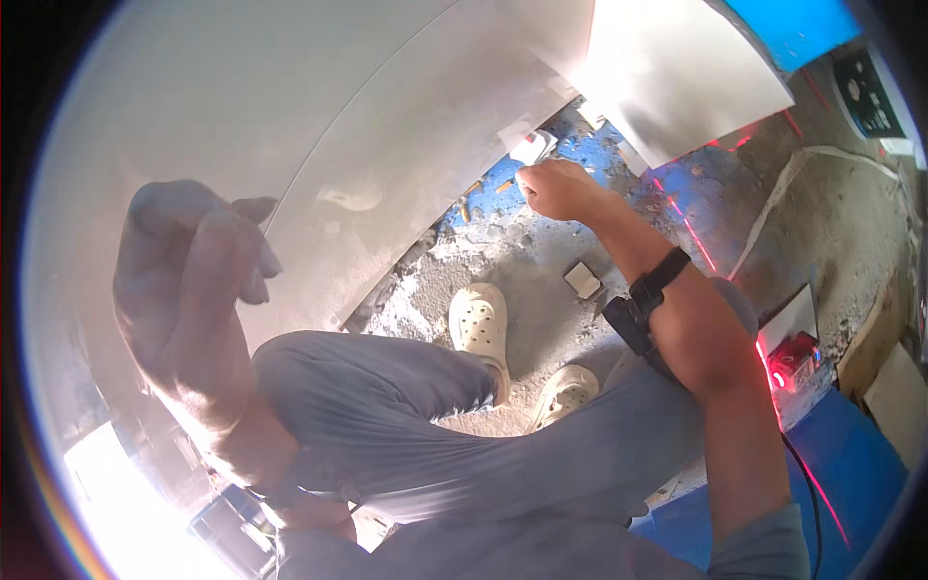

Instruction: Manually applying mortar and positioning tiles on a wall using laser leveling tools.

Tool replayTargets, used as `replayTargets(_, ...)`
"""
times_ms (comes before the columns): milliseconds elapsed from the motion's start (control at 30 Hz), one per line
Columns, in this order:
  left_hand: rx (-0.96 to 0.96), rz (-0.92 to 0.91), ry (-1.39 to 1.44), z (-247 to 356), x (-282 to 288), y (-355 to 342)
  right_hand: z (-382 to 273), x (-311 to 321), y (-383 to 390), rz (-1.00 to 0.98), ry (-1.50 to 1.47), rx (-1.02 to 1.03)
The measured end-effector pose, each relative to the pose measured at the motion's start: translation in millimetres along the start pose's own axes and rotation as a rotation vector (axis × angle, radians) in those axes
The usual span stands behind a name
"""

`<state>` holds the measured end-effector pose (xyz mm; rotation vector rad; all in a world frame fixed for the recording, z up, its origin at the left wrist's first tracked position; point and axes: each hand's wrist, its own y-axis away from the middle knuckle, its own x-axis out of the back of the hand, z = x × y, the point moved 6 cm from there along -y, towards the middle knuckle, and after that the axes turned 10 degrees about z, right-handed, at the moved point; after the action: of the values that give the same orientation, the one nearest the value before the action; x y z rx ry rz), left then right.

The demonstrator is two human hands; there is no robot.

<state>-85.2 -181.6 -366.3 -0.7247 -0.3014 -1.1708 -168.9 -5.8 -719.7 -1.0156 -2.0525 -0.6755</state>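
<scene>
My left hand (193,271) is raised close in front of the pale smooth panel (387,164). Its fingers are curled in, and nothing shows between the fingertips. Farther off, my right hand (559,188) is closed in a fist by the panel's lower edge. Whatever it may hold is hidden from this side. Just beyond that fist lies a small white and red packet-like piece (534,147) on the floor. A black strapped device (643,304) is worn on my right forearm.
A laser level (795,360) throws red lines across the dusty floor at right. A small pale square piece (583,279) lies before my cream clogs (478,324). A white board (691,87) stands at upper right, near a bucket (870,92). Blue sheeting (822,464) lies at lower right.
</scene>
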Motion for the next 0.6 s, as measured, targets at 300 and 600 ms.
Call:
replayTargets(300,0.069,0.083,0.167,-25.2,69.9,35.6,-81.6,-35.7,-35.5,-0.099,0.068,0.221)
replayTargets(600,0.257,0.620,-0.722,-28.9,190.7,101.1,-154.9,-94.6,-52.1,-0.353,0.105,0.404)
